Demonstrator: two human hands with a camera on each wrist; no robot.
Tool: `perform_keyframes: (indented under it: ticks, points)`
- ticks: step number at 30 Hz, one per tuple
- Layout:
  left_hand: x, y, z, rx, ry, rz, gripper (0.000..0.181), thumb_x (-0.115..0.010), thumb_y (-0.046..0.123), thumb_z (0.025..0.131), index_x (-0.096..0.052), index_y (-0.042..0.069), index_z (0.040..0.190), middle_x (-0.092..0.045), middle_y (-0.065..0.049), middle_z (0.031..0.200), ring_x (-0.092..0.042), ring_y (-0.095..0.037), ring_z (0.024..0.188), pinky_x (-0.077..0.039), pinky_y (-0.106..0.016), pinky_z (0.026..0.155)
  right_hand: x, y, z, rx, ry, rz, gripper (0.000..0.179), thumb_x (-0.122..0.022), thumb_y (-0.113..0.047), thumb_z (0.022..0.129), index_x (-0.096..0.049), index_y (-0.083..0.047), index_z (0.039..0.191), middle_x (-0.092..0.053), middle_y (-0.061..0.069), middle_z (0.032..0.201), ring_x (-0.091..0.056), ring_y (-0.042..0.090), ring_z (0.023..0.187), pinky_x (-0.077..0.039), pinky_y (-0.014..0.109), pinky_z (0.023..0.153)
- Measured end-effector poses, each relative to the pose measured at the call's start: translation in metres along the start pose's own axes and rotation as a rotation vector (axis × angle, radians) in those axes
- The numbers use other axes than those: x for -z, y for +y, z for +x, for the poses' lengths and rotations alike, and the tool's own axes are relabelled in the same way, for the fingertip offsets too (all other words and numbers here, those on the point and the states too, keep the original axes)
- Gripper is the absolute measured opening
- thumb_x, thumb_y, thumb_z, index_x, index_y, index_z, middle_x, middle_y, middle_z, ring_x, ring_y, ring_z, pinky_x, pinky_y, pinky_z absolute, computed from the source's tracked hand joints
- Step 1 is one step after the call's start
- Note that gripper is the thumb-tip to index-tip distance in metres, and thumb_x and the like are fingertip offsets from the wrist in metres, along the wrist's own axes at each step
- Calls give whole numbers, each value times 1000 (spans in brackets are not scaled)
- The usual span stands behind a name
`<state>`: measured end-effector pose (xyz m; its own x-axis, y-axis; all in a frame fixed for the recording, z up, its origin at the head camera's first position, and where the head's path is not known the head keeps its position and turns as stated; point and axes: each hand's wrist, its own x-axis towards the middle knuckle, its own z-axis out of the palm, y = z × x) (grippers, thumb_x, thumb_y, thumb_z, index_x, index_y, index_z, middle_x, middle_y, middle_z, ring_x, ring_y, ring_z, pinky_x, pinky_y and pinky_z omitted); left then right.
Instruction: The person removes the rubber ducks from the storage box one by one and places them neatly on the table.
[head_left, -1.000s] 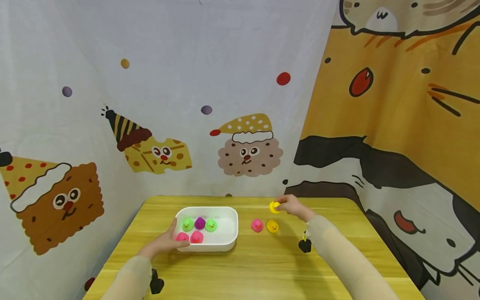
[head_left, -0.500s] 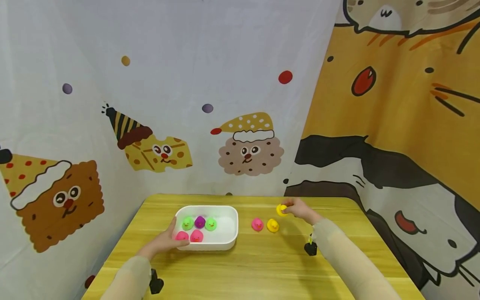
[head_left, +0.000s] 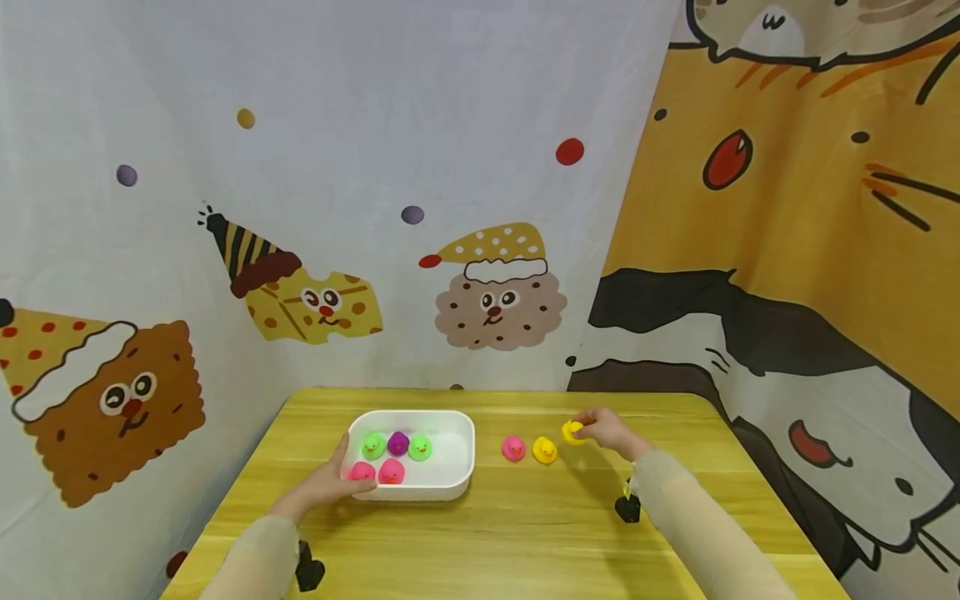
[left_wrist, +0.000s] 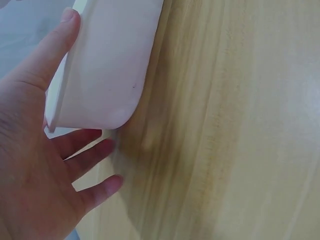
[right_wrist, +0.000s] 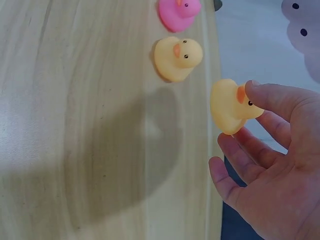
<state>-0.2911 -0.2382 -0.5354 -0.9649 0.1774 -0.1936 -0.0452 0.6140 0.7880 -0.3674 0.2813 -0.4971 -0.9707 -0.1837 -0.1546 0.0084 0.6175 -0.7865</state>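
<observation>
My right hand [head_left: 609, 432] pinches a yellow rubber duck [right_wrist: 230, 107] between thumb and fingers, raised over the tabletop in the head view. Left of it on the table are a second yellow duck [head_left: 544, 451] and a pink duck [head_left: 513, 448]. My left hand [head_left: 326, 483] rests at the left end of a white plastic box [head_left: 450, 492]. Its thumb lies along the near rim, and the other fingers spread out loosely by the end wall in the left wrist view. Inside the box sit two green ducks [head_left: 421, 447], a purple toy [head_left: 398, 443] and two pink ducks [head_left: 391, 472].
The wooden table [head_left: 525, 542] ends at the back against a white curtain [head_left: 337, 125] with cartoon prints. On the right hangs an orange and white cat print [head_left: 750, 242]. Each wrist carries a small black device [head_left: 310, 567].
My right hand has moved to the right and slightly down with the yellow duck, away from the other two table ducks. My left hand and the box stay put.
</observation>
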Motion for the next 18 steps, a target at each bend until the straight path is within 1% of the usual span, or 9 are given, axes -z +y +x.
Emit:
perform_keyframes:
  ticks: [4,5,9,12,16,18]
  points:
    - [-2,-5,0,12,11,-28,116,-75,41,83,9,4,154,-12,-35,153,-26,-53,134,-25,-67,105,-2,7,-1,-15,-3,2,37,-67,-8,88,-61,7,121,-64,17,113,-59,25,94,-47,54,85]
    - [-2,-6,0,19,14,-34,116,-75,42,83,9,5,154,-12,-34,154,-26,-53,134,-25,-67,105,-3,9,-1,-27,-2,11,38,-67,-8,88,-61,6,122,-64,16,113,-59,24,94,-47,54,86]
    - [-5,-7,-2,36,23,-48,116,-75,42,83,10,7,154,-10,-33,154,-24,-54,134,-24,-69,104,-4,15,-2,-27,-6,11,42,-65,-7,88,-57,9,126,-63,18,115,-60,26,97,-48,54,86]
    - [-6,-8,-2,39,29,-46,116,-75,42,83,11,8,154,-9,-34,154,-23,-55,134,-23,-70,104,-4,19,-2,-30,1,-1,43,-66,-8,89,-57,9,126,-63,18,116,-60,26,99,-48,55,85]
    - [-6,-7,-1,43,34,-35,116,-74,43,83,11,9,154,-10,-33,154,-24,-55,134,-23,-70,103,-3,25,-2,-41,24,-11,40,-67,-8,88,-59,9,123,-64,17,114,-60,27,97,-50,53,81]
    - [-6,-6,0,48,33,-29,116,-74,44,83,11,10,154,-10,-33,154,-24,-56,134,-23,-71,103,-3,27,-1,-39,25,-22,39,-66,-7,88,-59,9,123,-63,18,114,-59,27,96,-50,51,79]
